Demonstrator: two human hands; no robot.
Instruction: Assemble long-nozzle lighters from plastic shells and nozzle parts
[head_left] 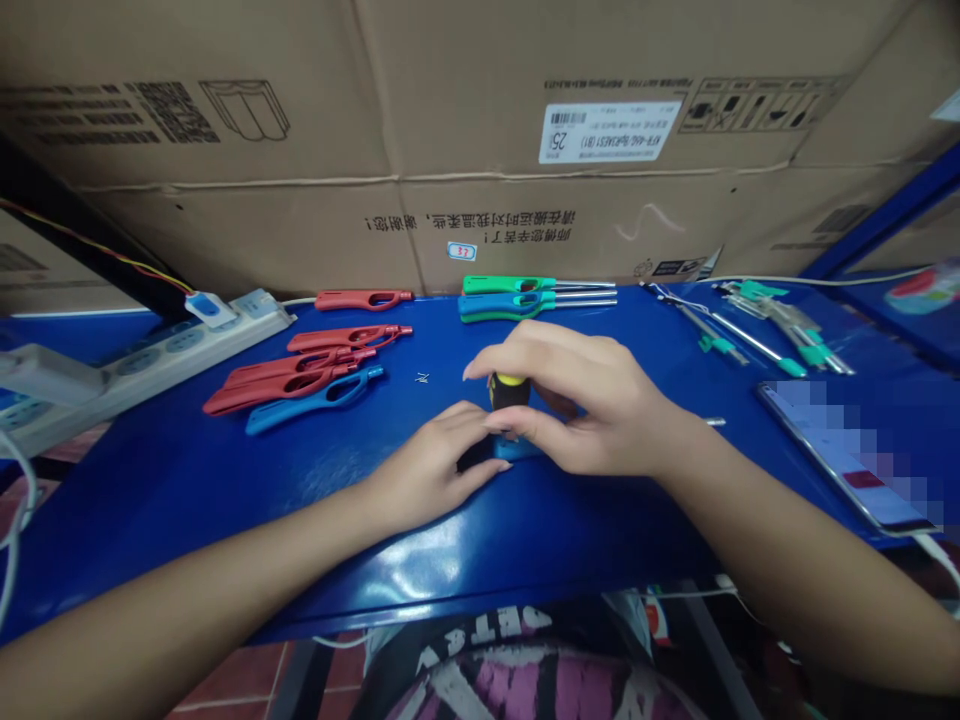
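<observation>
My right hand [581,395] is closed around the short black-and-yellow handle of a screwdriver [510,394], held upright. Under it a blue lighter [521,447] lies on the table, mostly covered by both hands. My left hand [431,465] rests on the table with its fingers curled against the left end of that lighter, pinning it down. The screwdriver's tip is hidden. A few small screws [422,378] lie loose just beyond my left hand.
Red lighter casings [277,382] and a blue casing [315,400] lie left. Long-nosed lighters [536,302] lie at the back. Metal rods with green parts [787,325] and a phone [847,455] are right. A power strip [161,355] runs far left; cardboard [465,120] stands behind.
</observation>
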